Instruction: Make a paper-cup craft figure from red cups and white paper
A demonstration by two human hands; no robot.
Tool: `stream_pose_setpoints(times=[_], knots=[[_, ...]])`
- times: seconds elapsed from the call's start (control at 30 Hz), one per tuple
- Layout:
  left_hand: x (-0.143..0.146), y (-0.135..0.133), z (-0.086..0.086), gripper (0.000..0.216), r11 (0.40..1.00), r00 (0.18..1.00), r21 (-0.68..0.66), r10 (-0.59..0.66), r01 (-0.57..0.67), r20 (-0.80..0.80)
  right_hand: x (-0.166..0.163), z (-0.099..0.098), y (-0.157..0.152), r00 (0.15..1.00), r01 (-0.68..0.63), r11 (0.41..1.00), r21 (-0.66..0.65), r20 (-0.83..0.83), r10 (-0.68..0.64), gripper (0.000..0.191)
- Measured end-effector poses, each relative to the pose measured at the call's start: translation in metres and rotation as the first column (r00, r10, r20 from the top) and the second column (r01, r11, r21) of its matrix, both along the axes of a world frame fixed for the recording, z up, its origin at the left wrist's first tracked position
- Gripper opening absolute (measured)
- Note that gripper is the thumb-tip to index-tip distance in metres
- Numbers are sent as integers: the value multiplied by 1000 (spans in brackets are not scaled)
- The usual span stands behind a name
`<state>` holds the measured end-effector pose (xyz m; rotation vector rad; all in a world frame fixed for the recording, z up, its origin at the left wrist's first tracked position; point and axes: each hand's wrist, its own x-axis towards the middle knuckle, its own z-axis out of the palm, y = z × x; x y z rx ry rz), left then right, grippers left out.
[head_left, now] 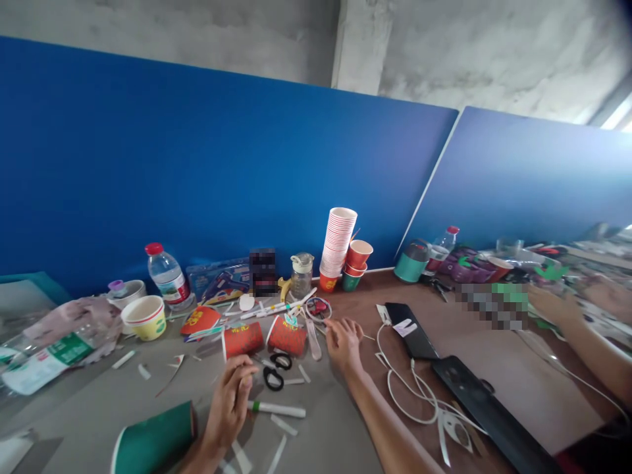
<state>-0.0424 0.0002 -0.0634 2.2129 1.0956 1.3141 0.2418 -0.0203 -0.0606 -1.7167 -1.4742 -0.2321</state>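
Note:
My left hand [232,395] is over the grey part of the table, its fingers bent and close together. Whether anything small is between them cannot be made out. Just beyond it lies a red paper cup [243,340] on its side, with a second red cup [287,336] beside it. Black-handled scissors [273,378] and a white marker with a green band [279,409] lie to its right. My right hand [344,342] rests at the seam of the tables, fingers bent and apart, holding nothing visible. Nearest to it is a pale pink flat tool [313,339].
A green cup [155,440] lies at front left, amid paper strips. Behind stand a yellow cup [145,318], a bottle [168,276], a glass jar [301,275] and a tall cup stack [338,243]. Right are a phone [411,332], white cable [419,408] and another person's arm [582,342].

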Motion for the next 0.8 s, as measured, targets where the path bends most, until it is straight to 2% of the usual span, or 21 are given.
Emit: stream_pose_setpoints(times=[0.07,0.13,0.2,0.33,0.43,0.6,0.7,0.8], knots=[[1,-1,2,35,1000,1000,-15,-13,13,-1,-9,3,-1,990,-140,987,-81,19,142,22],[1,-2,3,36,999,1000,-29,-17,17,-1,-14,3,-2,976,-211,969,-129,16,215,21],[2,-2,5,36,999,1000,-33,-22,22,2,-15,2,0,981,-194,974,-114,-3,195,24],[3,-1,8,36,1000,1000,-2,-23,24,15,-8,-1,4,997,-66,998,-11,-41,65,27],[4,0,9,38,999,1000,31,-10,10,11,-5,2,5,996,-23,999,33,-89,26,26],[3,4,6,37,997,1000,74,5,-4,-7,2,30,1,967,24,995,97,-257,2,31],[2,8,3,34,996,1000,85,-2,4,-17,22,56,-6,925,58,986,159,-380,7,36],[3,12,1,30,993,1000,117,-16,16,-5,48,76,-22,916,104,982,160,-400,-32,31]])
